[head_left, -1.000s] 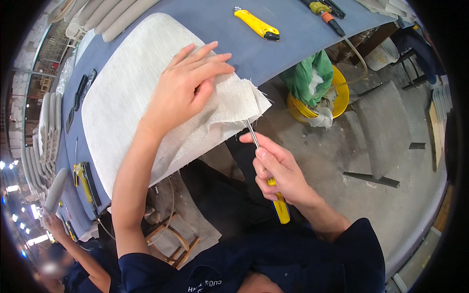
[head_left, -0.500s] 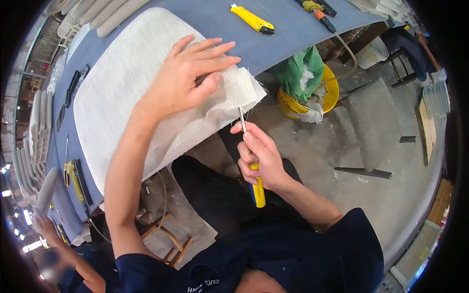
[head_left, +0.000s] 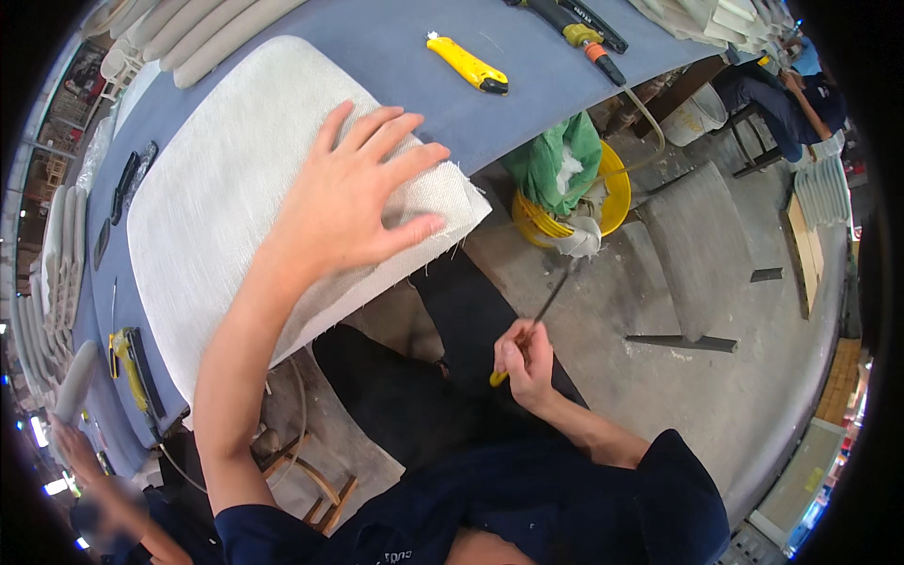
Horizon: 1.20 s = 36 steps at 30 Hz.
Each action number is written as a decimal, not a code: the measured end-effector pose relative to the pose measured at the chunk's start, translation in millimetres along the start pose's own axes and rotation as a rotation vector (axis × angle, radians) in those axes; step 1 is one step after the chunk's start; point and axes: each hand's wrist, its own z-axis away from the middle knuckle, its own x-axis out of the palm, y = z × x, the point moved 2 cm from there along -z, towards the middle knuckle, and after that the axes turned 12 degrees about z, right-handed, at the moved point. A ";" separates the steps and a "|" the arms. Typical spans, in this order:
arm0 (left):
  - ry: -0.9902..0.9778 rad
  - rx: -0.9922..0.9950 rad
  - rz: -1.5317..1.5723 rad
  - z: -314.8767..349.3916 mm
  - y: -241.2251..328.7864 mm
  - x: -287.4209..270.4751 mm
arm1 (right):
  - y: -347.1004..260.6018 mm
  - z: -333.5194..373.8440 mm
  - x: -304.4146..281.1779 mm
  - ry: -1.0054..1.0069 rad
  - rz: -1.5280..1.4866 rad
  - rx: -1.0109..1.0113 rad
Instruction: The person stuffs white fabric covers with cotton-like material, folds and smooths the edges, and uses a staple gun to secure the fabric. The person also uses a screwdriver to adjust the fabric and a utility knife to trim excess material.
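Note:
A seat panel covered in off-white woven fabric (head_left: 226,179) lies on the blue-grey table, its frayed corner pointing right. My left hand (head_left: 353,193) rests on it near that corner, palm down with fingers spread. Away from the panel, over my right leg, my right hand (head_left: 525,363) is closed around a screwdriver (head_left: 553,297). Its thin dark shaft points up and to the right, slightly blurred. Only a bit of its yellow handle shows below the fist.
A yellow utility knife (head_left: 468,64) and an air tool (head_left: 589,42) with a hose lie on the table (head_left: 395,42). A yellow bucket (head_left: 617,188) with a green bag stands on the floor. Another staple-gun-like tool (head_left: 141,377) lies at left. Co-workers sit far right and lower left.
My right hand has drawn the screwdriver away from the fabric corner, down and to the right, and tilted its shaft rightward. My left hand has spread lower on the fabric, thumb now stretched out.

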 end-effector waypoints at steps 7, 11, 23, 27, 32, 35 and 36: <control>0.028 -0.127 -0.116 -10.6 16.2 15.8 | 9.9 27.5 -14.2 -0.171 0.152 0.288; -0.071 -0.170 -0.111 -11.1 29.5 21.5 | -0.5 -9.2 -38.8 -0.169 0.344 0.267; 0.234 -0.440 -0.073 73.0 63.7 32.2 | 49.7 -54.9 -68.5 -0.057 -0.037 0.363; 0.279 -0.389 -0.229 69.3 64.1 56.0 | 6.0 -111.8 -63.9 -0.221 -0.156 0.235; 0.199 -0.425 -0.219 59.7 70.3 50.1 | -94.0 -201.2 -51.0 0.094 -0.355 -0.377; 0.125 -0.453 -0.201 55.2 73.4 44.3 | -112.5 -237.1 -18.7 0.143 -0.382 -0.532; 0.172 -0.400 -0.170 58.9 71.9 46.7 | -114.2 -243.8 -5.9 0.038 -0.363 -0.499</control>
